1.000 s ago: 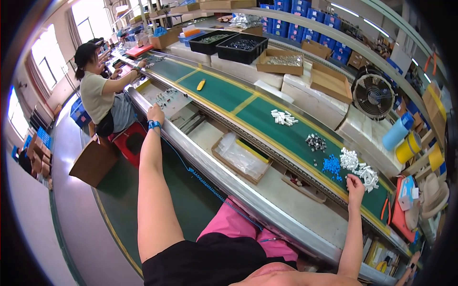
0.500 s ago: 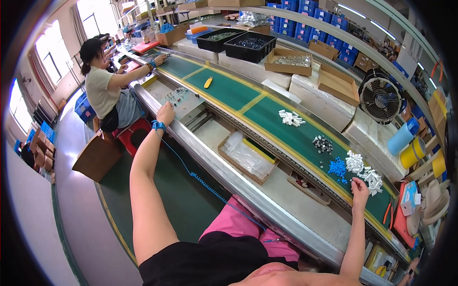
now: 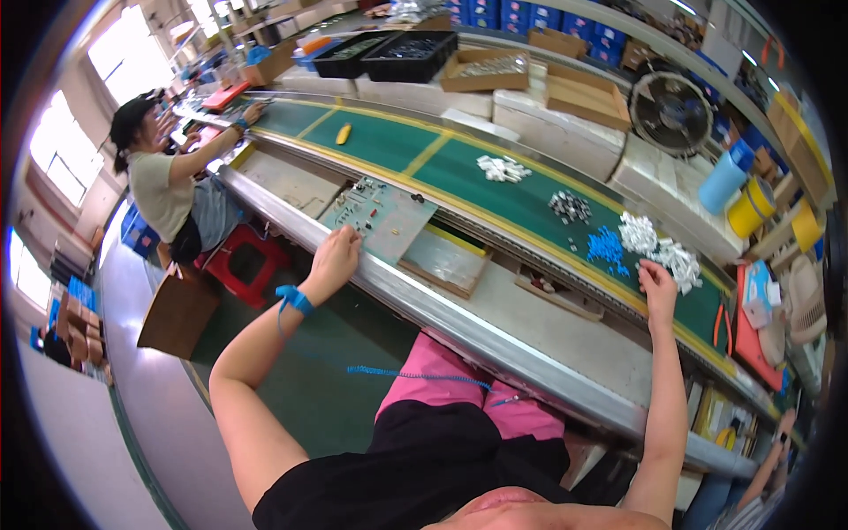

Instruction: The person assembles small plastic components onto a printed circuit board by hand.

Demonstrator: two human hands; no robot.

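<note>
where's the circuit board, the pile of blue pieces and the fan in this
Circuit board (image 3: pixel 391 213): head view, on its bare surface near the middle
Pile of blue pieces (image 3: pixel 606 246): head view, middle of the pile
Fan (image 3: pixel 671 112): head view, centre of its round front

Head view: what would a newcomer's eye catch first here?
Probably the bright blue pile on the green belt, beside the white piles, with the right hand close by. Then the board, left of centre, the left hand at its near edge. The pink trousers stand out below the metal rail.
</note>
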